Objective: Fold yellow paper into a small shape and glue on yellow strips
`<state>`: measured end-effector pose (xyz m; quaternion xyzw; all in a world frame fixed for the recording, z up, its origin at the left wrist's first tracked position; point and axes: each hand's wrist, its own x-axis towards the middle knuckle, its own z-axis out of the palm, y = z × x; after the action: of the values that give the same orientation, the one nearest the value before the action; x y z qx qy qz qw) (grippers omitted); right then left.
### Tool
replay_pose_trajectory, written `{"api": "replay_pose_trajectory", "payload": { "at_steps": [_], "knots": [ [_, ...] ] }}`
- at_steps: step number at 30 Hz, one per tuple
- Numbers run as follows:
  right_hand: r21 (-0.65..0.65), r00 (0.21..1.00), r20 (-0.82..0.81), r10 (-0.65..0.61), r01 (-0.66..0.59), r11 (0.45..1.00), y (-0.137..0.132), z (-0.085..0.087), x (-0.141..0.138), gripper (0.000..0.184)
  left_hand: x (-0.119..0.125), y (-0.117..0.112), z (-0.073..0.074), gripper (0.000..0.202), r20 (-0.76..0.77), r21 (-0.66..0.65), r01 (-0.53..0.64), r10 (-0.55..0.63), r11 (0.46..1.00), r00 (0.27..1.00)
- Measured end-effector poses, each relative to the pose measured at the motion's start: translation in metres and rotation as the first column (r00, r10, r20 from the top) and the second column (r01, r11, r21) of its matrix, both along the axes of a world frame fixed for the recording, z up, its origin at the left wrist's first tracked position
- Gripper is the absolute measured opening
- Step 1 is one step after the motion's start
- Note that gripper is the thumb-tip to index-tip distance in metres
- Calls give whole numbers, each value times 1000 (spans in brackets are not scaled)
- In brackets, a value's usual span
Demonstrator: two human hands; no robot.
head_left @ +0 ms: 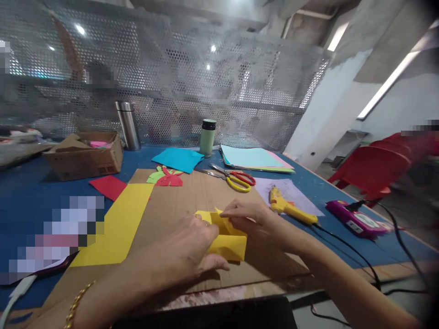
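A small folded piece of yellow paper (229,246) stands on the brown cardboard sheet (178,201), its sides raised like an open box. My left hand (197,242) is closed round its left side, thumb along the front. At the back right edge, my right hand (248,219) pinches the paper between thumb and fingers. Part of the paper is hidden behind both hands. To the left lies a flat yellow sheet (116,224). Cut red paper strips (170,178) and green paper strips (156,174) lie at the back of the cardboard.
Scissors with red handles (244,177) and others with yellow handles (239,184) lie behind my hands. A yellow glue gun (291,210) rests on white paper, corded near a purple power strip (356,219). Behind stand a green bottle (207,140), steel flask (128,127) and cardboard box (85,157).
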<state>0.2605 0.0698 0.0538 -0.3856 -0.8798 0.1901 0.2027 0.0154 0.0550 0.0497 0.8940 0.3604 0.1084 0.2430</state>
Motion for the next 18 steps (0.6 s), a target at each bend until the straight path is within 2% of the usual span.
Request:
{"api": "replay_pose_trajectory", "payload": {
  "at_steps": [4, 7, 11, 15, 16, 18],
  "knots": [
    [-44, 997, 79, -7, 11, 999, 2, -9, -6, 26, -4, -1, 11, 33, -5, -17, 2, -2, 1000, 1000],
    [-17, 992, 94, -82, 84, 996, -12, -2, -17, 21, -3, -3, 19, 31, -57, -1, 8, -8, 1000, 998],
    [15, 984, 137, -110, 109, 994, -21, 8, -29, 25, 0, -2, 20, 31, -115, 35, 20, -16, 999, 993],
    [72, 984, 154, -94, 83, 994, -17, 3, -27, 22, -3, 2, 28, 34, 12, 34, 34, -34, 999, 999],
    [84, 984, 154, -95, 82, 993, -16, 0, -26, 18, -5, 4, 32, 35, 55, 34, 18, -20, 999, 998],
    [109, 982, 159, -101, 84, 991, -13, -5, -24, 13, -10, 12, 37, 47, 123, 56, -86, 78, 995, 989]
  ]
}}
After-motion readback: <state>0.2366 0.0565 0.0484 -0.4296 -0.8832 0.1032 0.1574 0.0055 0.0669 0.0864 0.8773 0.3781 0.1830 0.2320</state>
